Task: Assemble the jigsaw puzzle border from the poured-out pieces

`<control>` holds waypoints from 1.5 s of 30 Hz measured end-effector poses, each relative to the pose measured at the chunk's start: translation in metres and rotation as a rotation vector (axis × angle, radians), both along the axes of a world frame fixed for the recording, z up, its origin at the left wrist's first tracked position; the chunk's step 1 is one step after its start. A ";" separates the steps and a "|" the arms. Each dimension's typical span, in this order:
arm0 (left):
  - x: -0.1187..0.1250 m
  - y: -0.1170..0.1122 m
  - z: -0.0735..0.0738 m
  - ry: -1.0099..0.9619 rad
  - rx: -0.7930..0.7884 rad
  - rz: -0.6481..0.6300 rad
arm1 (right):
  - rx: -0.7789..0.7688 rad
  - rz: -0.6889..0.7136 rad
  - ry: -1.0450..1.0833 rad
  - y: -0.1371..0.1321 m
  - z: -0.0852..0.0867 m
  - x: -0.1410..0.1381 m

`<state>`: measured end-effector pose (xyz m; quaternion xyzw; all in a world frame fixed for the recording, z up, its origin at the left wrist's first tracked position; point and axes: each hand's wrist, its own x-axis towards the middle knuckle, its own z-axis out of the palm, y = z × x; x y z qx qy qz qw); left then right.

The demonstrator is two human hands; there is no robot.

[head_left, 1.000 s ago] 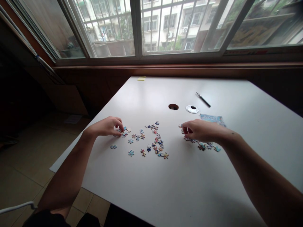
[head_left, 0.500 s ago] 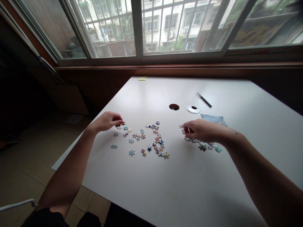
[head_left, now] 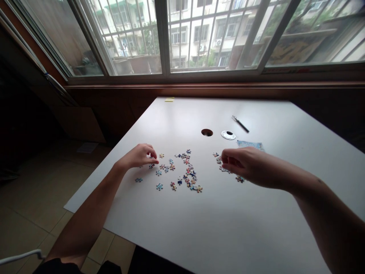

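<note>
Many small jigsaw pieces (head_left: 189, 171) lie loose on a white table (head_left: 182, 224). My left hand (head_left: 140, 156) hovers low over the left group, thumb and forefinger slightly apart, with no piece visible between them. Its fingers partly cover a few pieces. Just beyond the fingertips lies a yellowish jigsaw piece (head_left: 161, 155). My right hand (head_left: 242, 161) is above the right-hand cluster of jigsaw pieces (head_left: 216, 155), fingers curved and a gap showing inside the thumb. Nothing held shows there, and the hand hides much of that cluster.
Behind my right hand lies a blue printed sheet or packet (head_left: 249, 144). Farther back are a pen (head_left: 240, 124), a round silver cover (head_left: 228, 135) and a cable hole (head_left: 207, 132) in the tabletop. A yellow sticky note (head_left: 169, 99) is at the far edge, below the window.
My left hand has moved right and let go of a jigsaw piece, now lying among the others. My right hand stays over its cluster, its wrist turned slightly. The view has shifted a little.
</note>
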<state>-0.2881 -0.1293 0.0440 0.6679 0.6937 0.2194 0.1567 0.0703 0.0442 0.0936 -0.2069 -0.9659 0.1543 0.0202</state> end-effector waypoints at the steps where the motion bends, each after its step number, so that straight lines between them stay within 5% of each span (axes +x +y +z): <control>1: -0.003 -0.002 0.002 -0.006 -0.009 -0.034 | 0.000 0.007 0.038 -0.005 -0.005 0.008; 6: 0.010 0.000 0.010 -0.057 0.044 -0.049 | -0.165 -0.121 0.261 -0.036 -0.046 0.041; 12: 0.122 -0.013 0.019 -0.446 0.172 -0.408 | -0.708 0.006 0.440 -0.102 -0.067 0.020; 15: 0.164 -0.024 0.014 -0.516 0.210 -0.421 | -0.880 -0.013 0.476 -0.123 -0.072 0.006; 23: 0.175 -0.024 0.000 -0.538 0.182 -0.321 | -1.061 0.000 0.431 -0.115 -0.074 0.014; 30: 0.173 -0.021 -0.004 -0.303 0.217 -0.363 | -0.535 0.073 0.456 -0.067 -0.083 0.029; 36: 0.143 -0.006 -0.007 -0.222 0.384 -0.280 | -0.188 -0.287 0.560 0.000 -0.068 0.057; 40: 0.115 0.003 -0.002 -0.166 0.467 -0.199 | -0.111 -0.405 0.555 0.016 -0.070 0.070; 45: 0.072 0.007 0.005 -0.038 0.498 -0.031 | -0.114 -0.367 0.459 0.012 -0.073 0.072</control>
